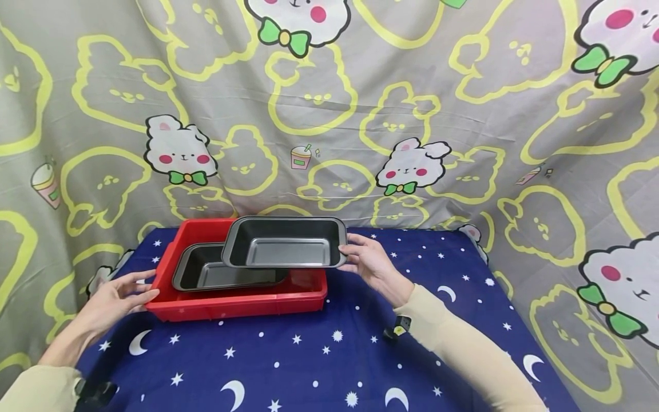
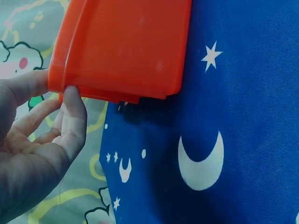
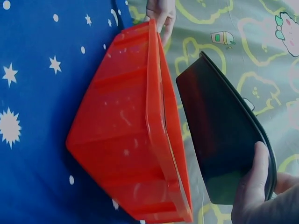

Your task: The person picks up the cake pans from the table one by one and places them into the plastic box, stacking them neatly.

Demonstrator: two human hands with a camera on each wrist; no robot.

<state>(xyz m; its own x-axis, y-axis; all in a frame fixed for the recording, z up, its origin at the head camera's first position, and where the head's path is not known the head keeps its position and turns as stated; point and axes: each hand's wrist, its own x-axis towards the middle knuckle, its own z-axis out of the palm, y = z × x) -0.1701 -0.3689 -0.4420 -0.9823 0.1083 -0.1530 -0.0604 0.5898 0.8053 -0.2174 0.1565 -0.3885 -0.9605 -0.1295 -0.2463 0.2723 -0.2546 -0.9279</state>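
Note:
My right hand (image 1: pixel 374 264) holds a dark loaf pan (image 1: pixel 288 252) by its right end, above the right part of a red plastic bin (image 1: pixel 237 307). In the right wrist view the thumb lies along the outer side of the held pan (image 3: pixel 219 135), which is apart from the bin's rim. A second dark loaf pan (image 1: pixel 208 276) lies inside the bin, its right part hidden behind the held one. At the bin's left end, my left hand (image 1: pixel 115 296) pinches the rim between thumb and fingers, as the left wrist view shows against the bin's wall (image 2: pixel 126 51).
A dark blue cloth (image 1: pixel 309 366) with white stars and moons covers the table. Behind and at both sides hangs a grey curtain (image 1: pixel 329 177) with cartoon rabbits. Each sleeve carries a small black device (image 1: pixel 400 326) near the wrist.

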